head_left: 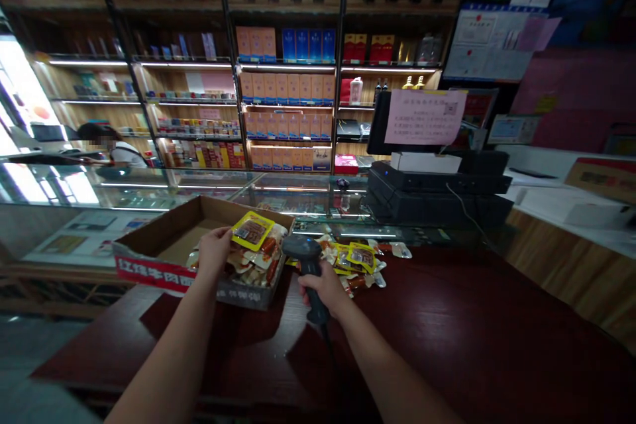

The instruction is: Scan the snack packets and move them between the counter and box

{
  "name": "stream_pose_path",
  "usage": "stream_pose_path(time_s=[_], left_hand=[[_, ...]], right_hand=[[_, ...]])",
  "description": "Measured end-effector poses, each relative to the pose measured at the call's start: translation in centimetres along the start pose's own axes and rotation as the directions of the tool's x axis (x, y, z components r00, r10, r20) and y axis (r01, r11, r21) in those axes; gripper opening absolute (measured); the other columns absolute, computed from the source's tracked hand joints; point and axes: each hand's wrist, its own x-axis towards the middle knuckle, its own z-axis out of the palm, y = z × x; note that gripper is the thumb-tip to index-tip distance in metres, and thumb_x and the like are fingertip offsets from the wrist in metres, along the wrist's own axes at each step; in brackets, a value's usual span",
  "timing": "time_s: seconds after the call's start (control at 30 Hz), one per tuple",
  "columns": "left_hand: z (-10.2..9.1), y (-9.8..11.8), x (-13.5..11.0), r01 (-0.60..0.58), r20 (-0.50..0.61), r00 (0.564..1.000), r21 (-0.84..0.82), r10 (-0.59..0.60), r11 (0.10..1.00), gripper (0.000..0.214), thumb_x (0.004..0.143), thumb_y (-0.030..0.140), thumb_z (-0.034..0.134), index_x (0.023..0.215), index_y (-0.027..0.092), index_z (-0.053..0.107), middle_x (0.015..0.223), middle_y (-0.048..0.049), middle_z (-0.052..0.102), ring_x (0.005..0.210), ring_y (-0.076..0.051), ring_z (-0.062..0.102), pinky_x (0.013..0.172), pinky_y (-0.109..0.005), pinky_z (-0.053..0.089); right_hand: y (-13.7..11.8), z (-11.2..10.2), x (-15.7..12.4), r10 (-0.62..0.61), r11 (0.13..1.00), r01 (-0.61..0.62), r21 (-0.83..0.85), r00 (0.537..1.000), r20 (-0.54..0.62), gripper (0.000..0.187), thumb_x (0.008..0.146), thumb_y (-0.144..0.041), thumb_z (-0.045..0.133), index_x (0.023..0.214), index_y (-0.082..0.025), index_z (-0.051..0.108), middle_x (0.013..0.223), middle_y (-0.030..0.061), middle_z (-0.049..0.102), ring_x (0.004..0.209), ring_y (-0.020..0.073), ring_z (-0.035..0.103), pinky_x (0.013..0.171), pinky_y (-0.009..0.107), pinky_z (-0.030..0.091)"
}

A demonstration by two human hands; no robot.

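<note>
My left hand [214,250] is closed on a yellow-labelled snack packet [253,230], holding it over an open cardboard box [163,238]. Several similar packets [253,265] lie in the box's near right corner. My right hand [324,288] is wrapped round the grip of a dark barcode scanner [304,253], whose head points toward the held packet. A loose pile of the same packets [360,258] lies on the dark red counter [447,331] just right of the scanner.
A black cash register [437,192] with a pink notice [424,117] stands at the back right. Glass display cases [163,189] run behind the box. Shelves of boxed goods [288,99] fill the back wall. Another person [112,146] sits far left.
</note>
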Motion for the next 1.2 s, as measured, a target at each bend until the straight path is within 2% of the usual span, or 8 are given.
stream_pose_path(time_s=[0.1,0.23,0.33,0.47,0.63,0.73,1.0,1.2], left_hand=[[-0.2,-0.1,0.4,-0.173,-0.057,0.98,0.228,0.19,0.958,0.021,0.068,0.028,0.058,0.079,0.013,0.067,0.072,-0.0088,0.067,0.073,-0.025,0.064,0.075,-0.039,0.051],[1.0,1.3,-2.3,-0.471,-0.195,0.81,0.345,0.553,0.812,0.023,0.071,0.029,0.057,0.086,0.014,0.066,0.113,-0.0146,0.06,0.114,-0.03,0.051,0.1,-0.045,0.035],[3.5,2.0,-6.3,-0.63,-0.118,0.74,0.226,0.663,0.743,0.024,0.078,0.03,0.05,0.093,0.016,0.063,0.116,-0.0125,0.058,0.112,-0.024,0.051,0.098,-0.04,0.038],[8.9,0.3,-10.8,-0.567,0.263,0.803,0.065,0.535,0.821,0.026,0.083,0.03,0.044,0.098,0.016,0.061,0.098,-0.0096,0.065,0.094,-0.02,0.06,0.087,-0.034,0.046],[14.0,-3.6,-11.5,-0.378,0.47,0.871,0.453,0.144,0.807,0.046,0.087,0.035,0.04,0.123,0.008,0.05,0.107,-0.0217,0.063,0.101,-0.029,0.06,0.087,-0.04,0.043],[14.9,-5.3,-10.4,-0.322,0.447,0.893,0.542,0.059,0.776,0.046,0.088,0.033,0.037,0.124,0.008,0.052,0.106,-0.0239,0.063,0.099,-0.031,0.061,0.084,-0.04,0.044],[15.8,-8.1,-10.0,-0.015,0.19,0.981,0.247,-0.033,0.969,0.022,0.077,0.03,0.055,0.078,0.012,0.067,0.079,-0.0121,0.069,0.077,-0.025,0.064,0.073,-0.032,0.047],[16.2,-7.2,-11.2,-0.045,0.071,0.996,-0.01,0.046,0.999,0.047,0.062,0.022,0.072,0.106,0.012,0.057,0.096,-0.0108,0.064,0.079,-0.019,0.063,0.076,-0.032,0.05]], right_hand=[[0.0,-0.2,-0.2,0.003,1.0,-0.003,0.01,1.0,-0.025,0.031,0.055,-0.022,0.06,0.085,-0.016,0.054,0.043,-0.0055,0.056,0.032,0.0111,0.048,0.034,0.021,0.039],[0.3,-1.2,-0.7,0.006,1.0,-0.003,0.031,0.996,-0.083,0.03,0.055,-0.023,0.06,0.084,-0.016,0.054,0.042,-0.0054,0.055,0.032,0.0109,0.047,0.033,0.021,0.038],[0.7,-2.6,-1.2,0.006,0.999,0.002,0.051,0.987,-0.16,0.03,0.055,-0.024,0.06,0.084,-0.016,0.053,0.043,-0.0058,0.055,0.032,0.011,0.047,0.033,0.021,0.039],[1.5,-5.0,-2.1,0.006,0.998,0.008,0.06,0.97,-0.242,0.033,0.056,-0.026,0.062,0.087,-0.015,0.053,0.044,-0.0056,0.055,0.032,0.0117,0.048,0.033,0.022,0.038],[2.5,-8.3,-3.4,-0.001,0.996,0.028,0.086,0.956,-0.295,0.035,0.057,-0.026,0.062,0.09,-0.015,0.055,0.045,-0.0055,0.056,0.033,0.0108,0.047,0.033,0.02,0.037],[3.3,-9.8,-3.9,-0.004,0.991,0.041,0.128,0.962,-0.275,0.036,0.058,-0.026,0.063,0.091,-0.014,0.056,0.047,-0.0045,0.058,0.033,0.0106,0.048,0.034,0.021,0.039],[5.4,-11.4,-3.8,-0.045,0.964,0.086,0.253,0.985,-0.165,0.036,0.061,-0.03,0.064,0.092,-0.013,0.056,0.048,-0.0033,0.058,0.033,0.0096,0.047,0.033,0.02,0.039],[5.8,-11.5,-3.6,-0.062,0.957,0.087,0.278,0.993,-0.098,0.037,0.062,-0.029,0.063,0.095,-0.013,0.057,0.051,-0.002,0.06,0.034,0.0097,0.049,0.034,0.02,0.04]])
